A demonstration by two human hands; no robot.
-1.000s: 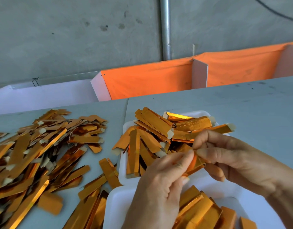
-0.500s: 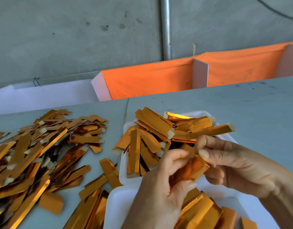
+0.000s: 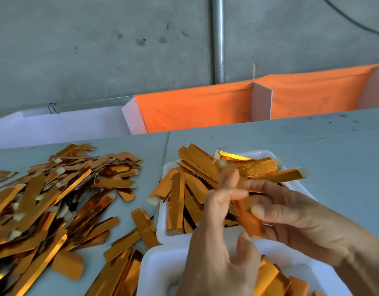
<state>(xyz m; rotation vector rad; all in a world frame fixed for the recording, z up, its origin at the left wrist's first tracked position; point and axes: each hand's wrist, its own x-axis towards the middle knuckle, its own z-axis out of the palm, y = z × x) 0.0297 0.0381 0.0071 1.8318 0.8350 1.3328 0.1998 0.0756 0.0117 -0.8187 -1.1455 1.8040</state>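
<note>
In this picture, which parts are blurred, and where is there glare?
Head view: the fingers of the left hand are smeared by motion, while the right hand, gripping a gold strip, looks sharper; head view again: bright glare sits on one foil strip in the far white tray.

The left hand (image 3: pixel 216 242) is blurred at the fingers, so I can't tell whether it grips the folded gold strip (image 3: pixel 248 218). That hand hides the strip's upper end. The near white tray (image 3: pixel 158 265) runs off the bottom edge, and the loose strip pile (image 3: pixel 45 210) off the left.
</note>
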